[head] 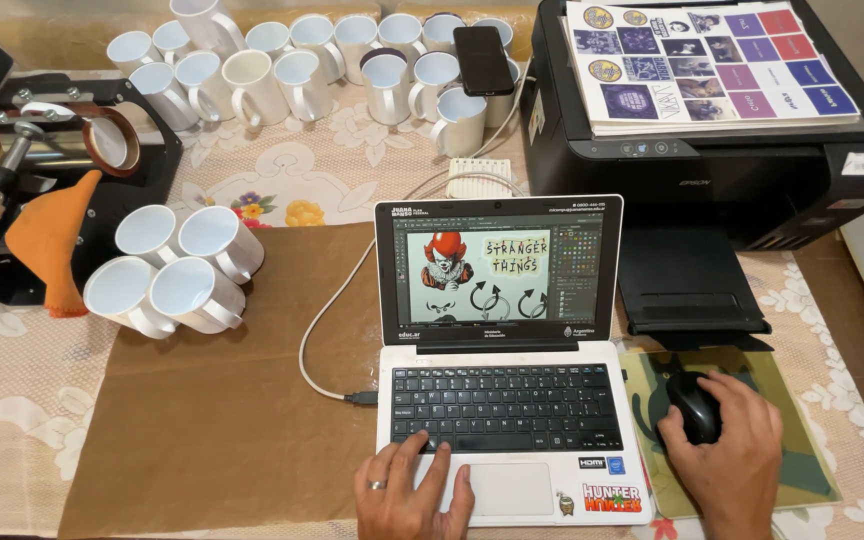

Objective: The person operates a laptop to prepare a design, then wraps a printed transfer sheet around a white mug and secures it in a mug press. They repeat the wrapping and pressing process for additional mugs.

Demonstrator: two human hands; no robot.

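Table: the table [12, 400] has a cream cloth with lace flowers; a sheet of brown paper [212, 420] lies over the middle of it.
Laptop: a small white laptop [502, 400] stands open at the centre, a drawing program on its screen; a white cable [317, 340] enters its left side.
Left hand: the left hand [412, 495], with a ring, lies flat and spread on the palm rest at 6 o'clock; its fingertips touch the lowest row of keys and it holds nothing.
Right hand: the right hand [727, 450] at 4 o'clock is curved over a black mouse [694, 405] and holds it on a greenish mouse pad [802, 460].
Printer: a black printer [712, 150] at 1 o'clock carries a sheet of printed designs [712, 60]; its output tray is open toward the mouse pad.
Mugs: many white mugs [302, 70] stand at 11 to 12 o'clock, a black phone [482, 60] lying on some; four more mugs [177, 265] lie on their sides at 9 o'clock.
Press: a black mug press [12, 170] at 10 o'clock has an orange cloth [52, 240] and a roll of brown tape [112, 140] on it.
Hidden: the press is cut by the left edge, both wrists by the bottom edge; the small ribbed white thing behind the screen I cannot identify.
Open room: the brown paper at 7 to 8 o'clock is the widest bare part; the right hand has only the mouse pad, near the table's right edge.
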